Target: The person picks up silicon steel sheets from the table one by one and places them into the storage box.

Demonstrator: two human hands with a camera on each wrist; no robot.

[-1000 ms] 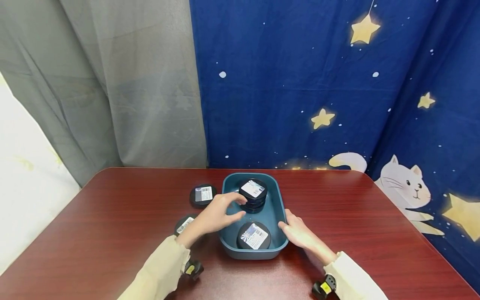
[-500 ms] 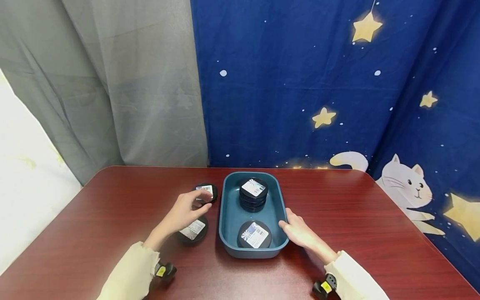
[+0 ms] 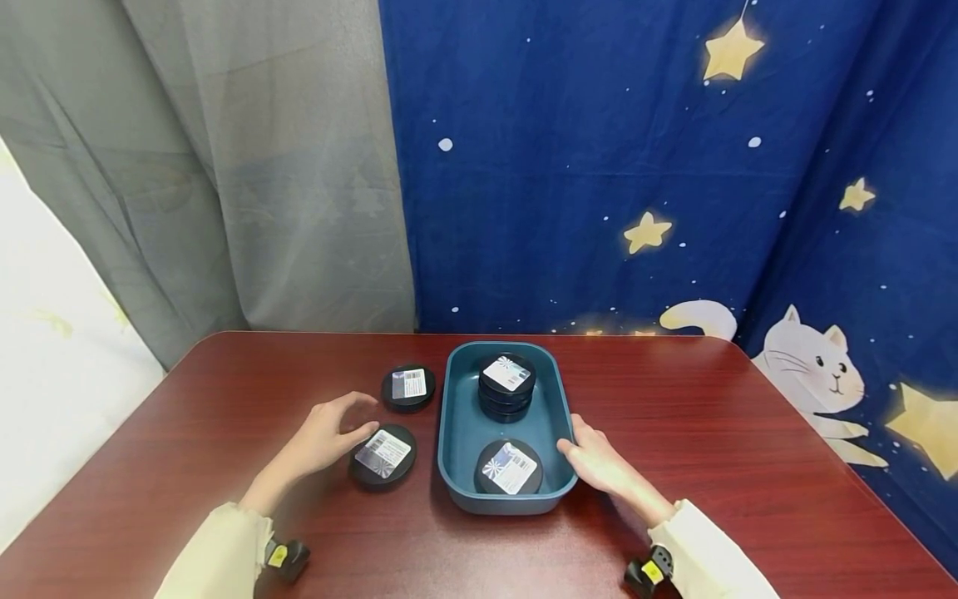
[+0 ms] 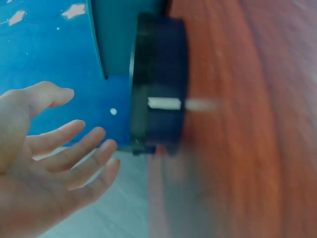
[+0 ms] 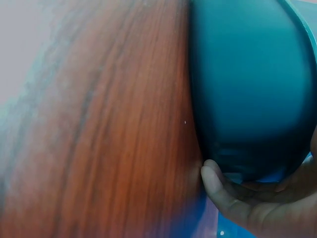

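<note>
My left hand [image 3: 325, 435] hovers empty at the left edge of a flat round black container [image 3: 383, 457] with a white label; its fingers are loosely bent and spread. In the left wrist view this container [image 4: 158, 84] stands beyond the fingertips. Farther back on the table lies a similar black container [image 3: 407, 388]. My right hand [image 3: 595, 457] grips the right wall of a blue rectangular bin [image 3: 506, 505], thumb over the rim and fingers outside. Inside the bin, a stack of black containers [image 3: 506, 387] stands at the back and a labelled one [image 3: 509, 467] lies at the front.
The dark red wooden table [image 3: 674, 399] extends to both sides of the bin. Behind its back edge hang a grey curtain [image 3: 299, 166] and a blue star-patterned curtain [image 3: 539, 166].
My left hand has withdrawn from over the bin to the left, past the far container, to beside the near one. The right hand has stayed on the bin.
</note>
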